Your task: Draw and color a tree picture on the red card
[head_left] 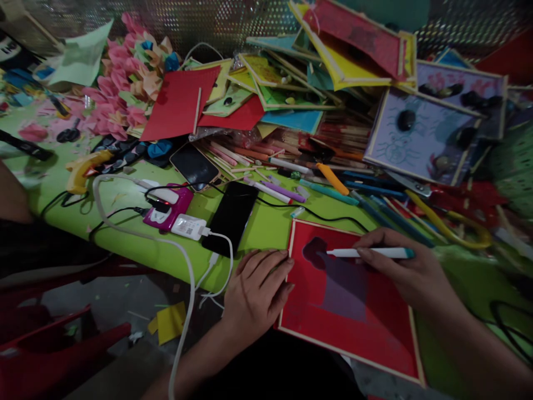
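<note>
A red card (303,300) with thin pale sticks along its edges lies in front of me, partly over the table's near edge. On it is a purple cut-out shape (343,289) with a rounded, darker top. My right hand (393,261) pinches a white marker (378,253) with a teal end, its tip at the dark rounded part. My left hand (260,286) lies flat with its fingers stretched onto the card's left edge, holding nothing. A dark phone (233,216) lies just beyond my left hand.
A magenta power strip (172,208) with chargers and white cables sits left. Behind are a second phone (195,166), several loose markers, yellow-handled scissors (452,222), a heap of framed cards (353,50) and pink paper flowers (120,72). A yellow glue gun (85,169) lies far left.
</note>
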The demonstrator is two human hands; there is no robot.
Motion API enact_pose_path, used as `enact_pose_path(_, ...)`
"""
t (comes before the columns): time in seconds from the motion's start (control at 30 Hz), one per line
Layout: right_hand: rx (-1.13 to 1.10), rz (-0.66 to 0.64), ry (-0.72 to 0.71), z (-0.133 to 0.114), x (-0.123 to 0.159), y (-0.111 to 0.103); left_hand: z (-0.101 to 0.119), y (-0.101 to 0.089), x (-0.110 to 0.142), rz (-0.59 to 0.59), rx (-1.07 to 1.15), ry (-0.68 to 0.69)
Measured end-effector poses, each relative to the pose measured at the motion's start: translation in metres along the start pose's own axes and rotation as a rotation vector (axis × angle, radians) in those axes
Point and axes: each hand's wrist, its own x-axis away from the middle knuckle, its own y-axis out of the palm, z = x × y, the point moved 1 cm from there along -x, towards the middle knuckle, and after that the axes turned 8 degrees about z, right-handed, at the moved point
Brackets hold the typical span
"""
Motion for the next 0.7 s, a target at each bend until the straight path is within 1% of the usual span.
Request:
enact_pose_path(0.17, -0.009, 0.018, -0.013, 0.0004, 0.0000, 0.0013, 0.0002, -0.0004, -0.0005, -0.003, -0.009, -0.001)
enact_pose_path(0.37, -0.008, 0.076, 0.001, 0.0007, -0.0016, 0.0021, -0.0015, -0.0011, -0.0002, -0.022, -0.008, 0.007)
enact_pose_path(0.53, -0.004, 0.122, 0.012, 0.0011, -0.0037, 0.0021, -0.0019, -0.0007, 0.0003, -0.012, -0.006, 0.004)
enact_pose_path(0.7, -0.024, 0.113, 0.020, 0.0051, -0.0042, 0.0015, -0.0018, -0.0007, 0.0001, -0.005, -0.004, 0.007)
